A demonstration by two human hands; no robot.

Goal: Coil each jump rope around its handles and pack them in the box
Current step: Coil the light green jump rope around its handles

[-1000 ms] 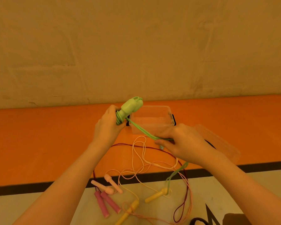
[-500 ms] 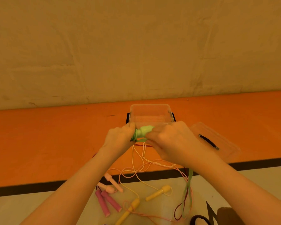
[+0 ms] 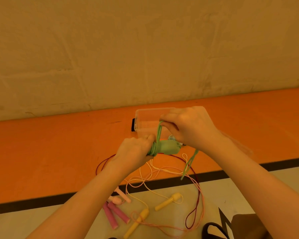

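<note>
The left hand grips the green handles at the wound end, pressed together; the right hand pinches a doubled length of green cord just above them, its loose tail hanging below the right wrist. The clear box sits just beyond both hands. The cord looks light, limp and probably springy, so turns may slacken unless kept taut. Best hold: handles squeezed as one, cord pinched close to the coil. The pink handles and yellow handles lie on the floor beneath the forearms, cords tangled.
</note>
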